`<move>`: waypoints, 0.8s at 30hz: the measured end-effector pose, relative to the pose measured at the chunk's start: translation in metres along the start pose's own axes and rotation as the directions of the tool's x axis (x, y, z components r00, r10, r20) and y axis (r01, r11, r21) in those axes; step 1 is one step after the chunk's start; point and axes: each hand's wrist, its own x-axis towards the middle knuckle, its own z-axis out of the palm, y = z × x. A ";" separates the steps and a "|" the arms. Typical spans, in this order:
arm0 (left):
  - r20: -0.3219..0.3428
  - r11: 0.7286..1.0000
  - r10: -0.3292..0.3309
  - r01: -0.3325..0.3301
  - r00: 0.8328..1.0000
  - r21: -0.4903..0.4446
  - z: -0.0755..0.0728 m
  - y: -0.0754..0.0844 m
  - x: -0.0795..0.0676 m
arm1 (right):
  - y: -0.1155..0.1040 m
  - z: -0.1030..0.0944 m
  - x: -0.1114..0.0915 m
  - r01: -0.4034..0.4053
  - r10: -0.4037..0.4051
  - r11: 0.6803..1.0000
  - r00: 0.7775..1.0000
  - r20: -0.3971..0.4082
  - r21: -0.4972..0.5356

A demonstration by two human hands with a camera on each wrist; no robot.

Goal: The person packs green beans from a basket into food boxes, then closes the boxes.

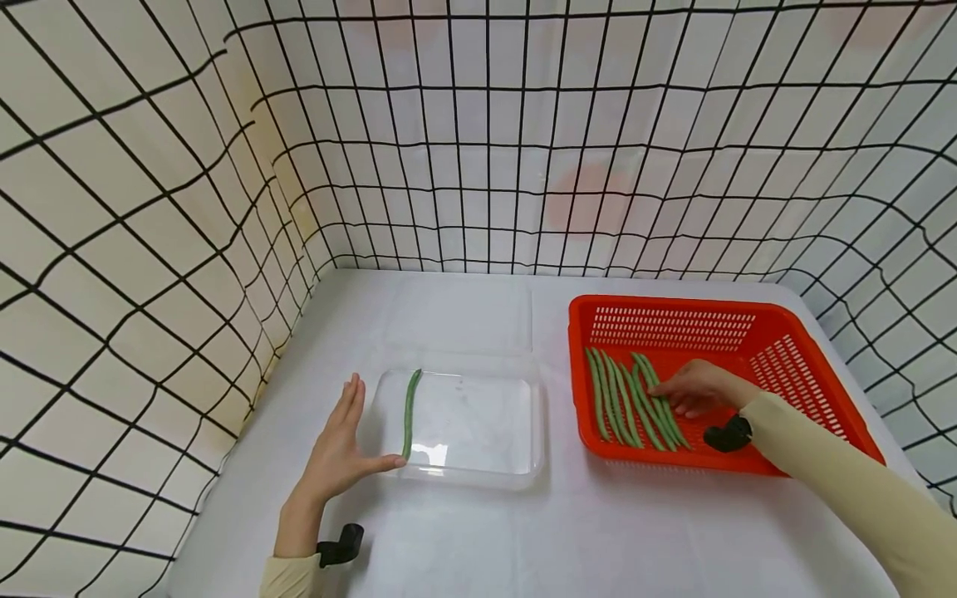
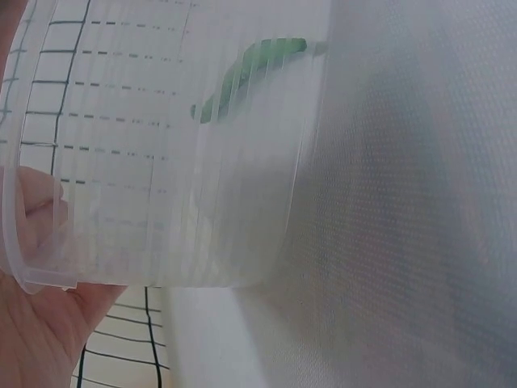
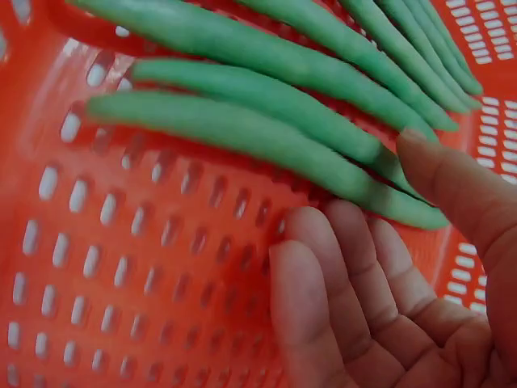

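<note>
Several green beans [image 1: 624, 403] lie side by side at the left end of a red plastic basket [image 1: 673, 303]. My right hand [image 1: 699, 389] is at their right edge. In the right wrist view its thumb lies over the bean ends, and its other fingers are beside the outermost bean [image 3: 266, 141], with a gap between thumb and fingers. On the left, a single green bean [image 1: 409, 415] lies along the left side of a clear plastic container [image 1: 478, 423]. My left hand [image 1: 336, 453] is at that container's near-left corner, fingers extended and thumb at the near rim.
Behind the container a clear flat lid [image 1: 459, 316] lies on the white tabletop [image 1: 463, 540]. Black wire mesh [image 1: 478, 149] stands along the back and both sides. The basket has slotted walls and base.
</note>
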 end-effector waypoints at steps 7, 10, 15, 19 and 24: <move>0.001 1.000 0.014 -0.014 1.000 0.002 0.000 0.002 0.001 | -0.004 0.000 -0.001 -0.016 0.017 1.000 1.000 -0.009 0.027; 0.001 1.000 0.012 -0.012 1.000 0.000 0.000 0.002 0.001 | -0.005 -0.008 -0.004 0.008 -0.006 0.999 0.999 -0.033 0.044; -0.004 1.000 0.008 -0.008 1.000 0.005 0.000 0.002 0.000 | -0.012 -0.024 -0.014 0.037 -0.033 0.996 0.998 -0.054 0.079; -0.006 1.000 0.004 -0.004 1.000 0.004 0.000 0.001 -0.001 | -0.023 -0.027 -0.019 0.051 -0.045 0.994 0.997 -0.057 0.095; -0.008 1.000 0.006 -0.006 1.000 0.007 0.000 0.000 0.000 | -0.048 -0.021 -0.024 0.109 -0.102 0.981 0.993 -0.055 0.159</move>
